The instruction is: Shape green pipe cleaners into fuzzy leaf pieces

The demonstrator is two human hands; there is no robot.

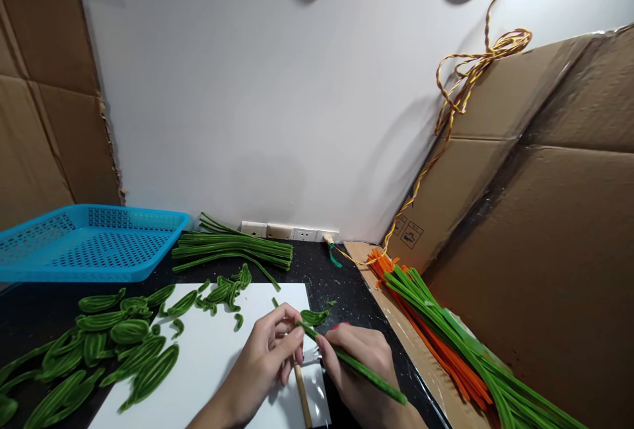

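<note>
Both hands are close together over the right part of a white sheet (208,356). My left hand (270,346) pinches the end of a green fuzzy stem (364,369) between thumb and fingers. My right hand (359,363) is closed on the same stem, which slants down to the right across it. Under the hands a wooden stick (302,396) lies on the sheet. A green leaf shape (314,317) rests just beyond the fingertips. Many looped green leaf shapes (129,331) are spread over the left of the sheet and the black table (44,307).
A blue perforated basket (166,244) stands at the back left. Behind the sheet is a bundle of green stems (232,251), near wall sockets (304,235). Green stems (436,323) and orange stems (446,366) lie at right, beside cardboard (555,251). A twisted yellow cord (421,181) hangs there.
</note>
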